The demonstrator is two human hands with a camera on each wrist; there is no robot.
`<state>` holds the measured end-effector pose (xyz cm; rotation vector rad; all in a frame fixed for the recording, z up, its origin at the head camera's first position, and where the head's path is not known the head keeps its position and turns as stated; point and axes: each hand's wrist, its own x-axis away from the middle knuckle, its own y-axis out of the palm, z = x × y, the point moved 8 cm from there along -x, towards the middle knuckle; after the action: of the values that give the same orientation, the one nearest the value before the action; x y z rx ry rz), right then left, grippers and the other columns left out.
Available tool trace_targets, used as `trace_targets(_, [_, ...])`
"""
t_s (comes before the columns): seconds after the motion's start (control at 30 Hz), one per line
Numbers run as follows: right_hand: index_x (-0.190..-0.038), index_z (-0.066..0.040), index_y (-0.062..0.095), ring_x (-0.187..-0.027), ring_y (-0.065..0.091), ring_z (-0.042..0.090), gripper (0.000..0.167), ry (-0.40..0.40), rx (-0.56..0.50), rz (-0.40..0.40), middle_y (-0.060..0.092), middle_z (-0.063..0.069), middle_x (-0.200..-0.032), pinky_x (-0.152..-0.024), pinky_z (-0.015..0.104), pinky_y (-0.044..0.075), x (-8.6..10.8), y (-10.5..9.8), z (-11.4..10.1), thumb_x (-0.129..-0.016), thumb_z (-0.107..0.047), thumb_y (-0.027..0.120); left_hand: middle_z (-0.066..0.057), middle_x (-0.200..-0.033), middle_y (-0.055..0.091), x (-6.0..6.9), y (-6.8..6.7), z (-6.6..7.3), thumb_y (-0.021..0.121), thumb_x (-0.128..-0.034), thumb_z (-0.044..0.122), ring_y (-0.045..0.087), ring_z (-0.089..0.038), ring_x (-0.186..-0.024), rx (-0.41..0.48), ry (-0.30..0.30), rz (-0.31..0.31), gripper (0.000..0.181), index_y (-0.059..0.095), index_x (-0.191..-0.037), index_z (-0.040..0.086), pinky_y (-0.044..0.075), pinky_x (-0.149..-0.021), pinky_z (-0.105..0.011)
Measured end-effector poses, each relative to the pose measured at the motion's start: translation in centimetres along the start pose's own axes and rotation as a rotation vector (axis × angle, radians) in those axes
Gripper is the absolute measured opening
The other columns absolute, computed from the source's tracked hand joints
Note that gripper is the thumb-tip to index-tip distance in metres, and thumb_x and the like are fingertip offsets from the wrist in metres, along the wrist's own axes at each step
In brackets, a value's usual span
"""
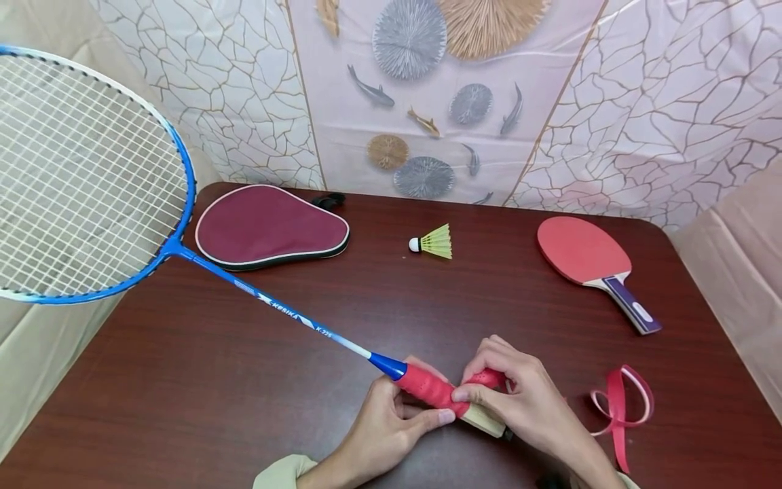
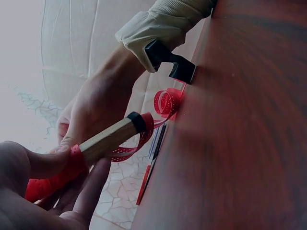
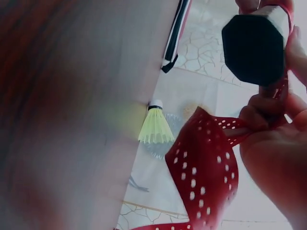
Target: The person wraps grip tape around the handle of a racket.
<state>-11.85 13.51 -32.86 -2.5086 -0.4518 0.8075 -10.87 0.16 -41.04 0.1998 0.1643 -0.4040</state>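
A blue and white badminton racket slants across the head view, its strung head at the upper left. Red perforated grip tape is wound round the upper handle; bare wood shows below it, ending in a black butt cap. My left hand holds the wrapped part from below, thumb near the tape's lower edge. With thumb and fingers, my right hand pinches the tape at the handle. The loose tape trails from that hand and curls on the table at the right.
A maroon paddle case lies at the back left of the brown table. A yellow shuttlecock is at the back middle. Toward the right rests a red table tennis paddle. Patterned cloth hangs behind the table.
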Motion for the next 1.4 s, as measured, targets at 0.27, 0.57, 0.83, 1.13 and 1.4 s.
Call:
trace_targets(0.27, [-0.087,-0.025,0.066,-0.060,0.050,0.007,0.017,0.231,-0.040,-0.110,0.059,-0.011,-0.072,-0.050,0.021,0.042,2.0,1.5,4.7,-0.083,-0.014,0.079,-0.009,-0.107,0.064,-0.1,0.1,0.1,0.076,-0.0855,0.008,0.069,-0.025,-0.091,0.015,0.027,-0.027,0.029,0.060,-0.110,0.006,0.058,-0.076,-0.038])
trace_targets(0.57, [-0.094,-0.027,0.071,-0.071,0.059,0.009,0.006,0.298,-0.084,-0.181,0.068,-0.012,-0.081,-0.058,0.024,0.049,2.3,2.2,5.0,-0.089,-0.025,0.073,-0.009,-0.109,0.062,0.0,0.0,0.0,0.077,-0.0844,0.007,0.067,-0.024,-0.092,0.011,0.009,-0.019,0.034,0.060,-0.113,0.006,0.057,-0.077,-0.034])
trace_targets(0.83, [-0.089,-0.031,0.072,-0.064,0.056,0.008,0.007,0.258,-0.044,-0.134,0.066,-0.014,-0.076,-0.053,0.023,0.045,2.1,1.6,4.5,-0.087,-0.025,0.076,-0.016,-0.111,0.061,-0.1,0.5,-0.3,0.075,-0.0839,-0.001,0.069,-0.028,-0.093,0.170,-0.039,-0.056,0.040,0.052,-0.117,0.002,0.057,-0.081,-0.038])
trace_targets(1.13, [-0.090,-0.028,0.070,-0.064,0.056,0.009,0.015,0.242,-0.098,-0.158,0.063,-0.011,-0.075,-0.053,0.024,0.047,2.0,1.8,4.3,-0.081,-0.025,0.082,-0.011,-0.097,0.070,-0.1,0.2,0.3,0.077,-0.0842,0.004,0.068,-0.021,-0.086,0.056,0.007,-0.067,0.031,0.059,-0.109,0.010,0.055,-0.074,-0.026])
trace_targets(1.4, [-0.089,-0.026,0.070,-0.065,0.057,0.011,0.015,0.264,-0.146,-0.179,0.065,-0.009,-0.075,-0.053,0.025,0.047,2.1,1.6,4.7,-0.081,-0.021,0.081,-0.013,-0.099,0.069,-0.2,0.1,0.3,0.076,-0.0836,0.000,0.068,-0.018,-0.085,0.089,0.052,-0.063,0.030,0.060,-0.108,0.006,0.056,-0.074,-0.027])
